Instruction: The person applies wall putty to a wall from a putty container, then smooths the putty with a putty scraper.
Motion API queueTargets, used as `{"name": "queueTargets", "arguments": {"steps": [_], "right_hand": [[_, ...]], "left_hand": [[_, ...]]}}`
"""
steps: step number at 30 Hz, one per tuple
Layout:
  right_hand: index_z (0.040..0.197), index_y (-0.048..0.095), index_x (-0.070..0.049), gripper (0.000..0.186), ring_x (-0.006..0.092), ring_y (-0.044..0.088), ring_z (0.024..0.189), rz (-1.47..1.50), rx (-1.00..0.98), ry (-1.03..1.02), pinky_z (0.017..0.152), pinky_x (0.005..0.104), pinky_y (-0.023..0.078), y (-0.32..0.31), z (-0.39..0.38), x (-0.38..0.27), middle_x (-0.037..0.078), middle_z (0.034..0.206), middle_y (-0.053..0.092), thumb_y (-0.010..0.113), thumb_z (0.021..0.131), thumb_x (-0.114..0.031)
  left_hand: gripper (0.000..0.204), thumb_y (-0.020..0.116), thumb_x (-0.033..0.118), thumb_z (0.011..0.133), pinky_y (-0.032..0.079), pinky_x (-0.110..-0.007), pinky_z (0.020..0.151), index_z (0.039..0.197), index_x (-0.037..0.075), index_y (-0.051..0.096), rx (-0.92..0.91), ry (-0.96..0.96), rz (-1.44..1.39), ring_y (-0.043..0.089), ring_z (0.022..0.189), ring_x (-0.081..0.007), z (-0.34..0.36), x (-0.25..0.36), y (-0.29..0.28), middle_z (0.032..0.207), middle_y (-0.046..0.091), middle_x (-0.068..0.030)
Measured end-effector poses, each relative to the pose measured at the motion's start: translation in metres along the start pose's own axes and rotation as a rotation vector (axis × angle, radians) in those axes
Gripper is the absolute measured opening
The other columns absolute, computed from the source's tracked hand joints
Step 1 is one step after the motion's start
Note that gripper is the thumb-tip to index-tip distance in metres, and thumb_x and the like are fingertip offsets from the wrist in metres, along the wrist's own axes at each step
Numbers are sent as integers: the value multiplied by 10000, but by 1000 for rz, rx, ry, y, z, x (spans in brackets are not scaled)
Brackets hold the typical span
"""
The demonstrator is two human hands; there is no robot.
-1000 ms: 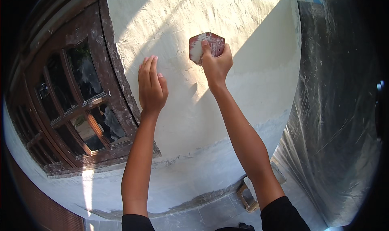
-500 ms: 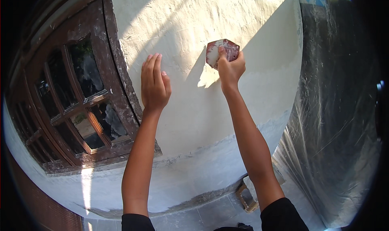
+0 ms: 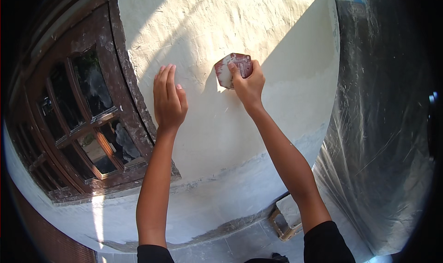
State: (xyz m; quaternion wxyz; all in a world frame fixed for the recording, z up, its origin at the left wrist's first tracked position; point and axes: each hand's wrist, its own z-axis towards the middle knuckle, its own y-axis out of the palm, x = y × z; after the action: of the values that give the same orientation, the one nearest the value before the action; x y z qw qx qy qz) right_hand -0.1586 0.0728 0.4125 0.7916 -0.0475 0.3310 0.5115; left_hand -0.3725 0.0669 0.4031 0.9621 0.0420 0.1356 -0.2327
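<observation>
right hand [image 3: 249,88] has the scraper [image 3: 224,74] gripped, thumb flat on the near face, other fingers mostly hidden behind it. imo that pinch is so the plate stays stiff & the edge stays free. it's up at the wall [image 3: 217,143], around where the sunlit rough bit meets the smoother shaded bit; can't tell if the edge is touching tbh. pale smears on its face, prob wall stuff.

left hand [image 3: 170,103] is empty & open, fingers straight and together, right by the wall btw the scraper & the window [image 3: 96,123]. maybe there for balance, but cts if the palm's making contact.

further out: clear plastic sheet [image 3: 378,124] hanging on the right, prob to keep mess off whatever's behind. stool [image 3: 290,211] sits low on the tiled floor [image 3: 244,240], near the wall's base, fwiw.
</observation>
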Motion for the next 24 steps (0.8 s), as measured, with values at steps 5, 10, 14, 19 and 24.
{"name": "queueTargets", "arguments": {"steps": [5,10,14,19,24], "right_hand": [[892,565,-3,310,175,639,678,241,104,41,631,337,512,-7,5,-1,103,804,646,778,870,-226],[960,580,15,305,178,626,671,92,146,63,628,336,515,-10,21,6,99,785,643,766,874,-211],[961,575,10,283,162,631,690,277,202,72,650,323,521,-19,21,1,89,771,645,750,897,-204],[997,583,15,290,185,649,738,-5,41,-92,699,339,521,-12,28,11,113,852,667,751,886,-194],[1019,569,21,267,166,633,718,241,226,28,690,323,519,-26,42,8,102,862,662,719,919,-176]], "left_hand": [[450,443,73,951,354,-501,1143,1388,-33,468,-1,11,23,462,1335,-376,-1,0,3,1389,505,-190],[452,445,75,950,353,-501,1147,1390,-26,470,2,6,5,461,1338,-373,0,0,1,1390,507,-187],[456,454,78,947,359,-502,1140,1390,-29,469,-6,18,48,464,1334,-378,-1,0,2,1384,508,-191],[458,459,76,943,361,-503,1138,1388,-29,470,-5,27,40,466,1329,-383,2,3,1,1387,505,-191],[469,470,87,935,368,-504,1130,1389,-30,464,-19,15,56,456,1334,-393,0,3,3,1379,506,-193]]}}
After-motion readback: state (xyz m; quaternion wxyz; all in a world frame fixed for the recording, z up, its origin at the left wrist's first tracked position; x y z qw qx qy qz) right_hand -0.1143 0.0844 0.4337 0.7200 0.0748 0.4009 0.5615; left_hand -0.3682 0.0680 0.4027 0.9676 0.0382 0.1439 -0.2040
